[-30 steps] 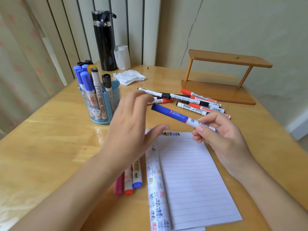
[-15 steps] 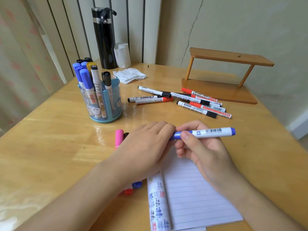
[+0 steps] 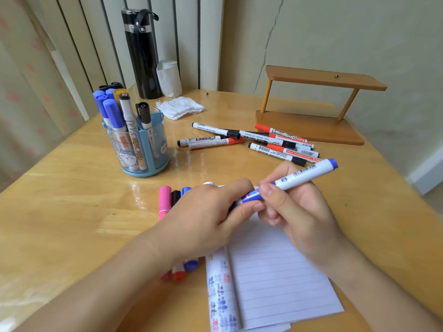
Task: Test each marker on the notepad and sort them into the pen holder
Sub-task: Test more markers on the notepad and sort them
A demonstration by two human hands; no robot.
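On a glossy wooden table [image 3: 72, 212] by a cracked pale wall [image 3: 335, 32], left hand [image 3: 203, 219] pinches the cap of a blue marker [image 3: 302, 174], right hand [image 3: 299, 212] grips its barrel, above the lined notepad [image 3: 275, 283].

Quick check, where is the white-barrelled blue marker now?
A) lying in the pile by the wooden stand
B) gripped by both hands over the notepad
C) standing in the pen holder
B: the right hand grips the barrel of the blue marker and the left hand grips its cap end, above the notepad.
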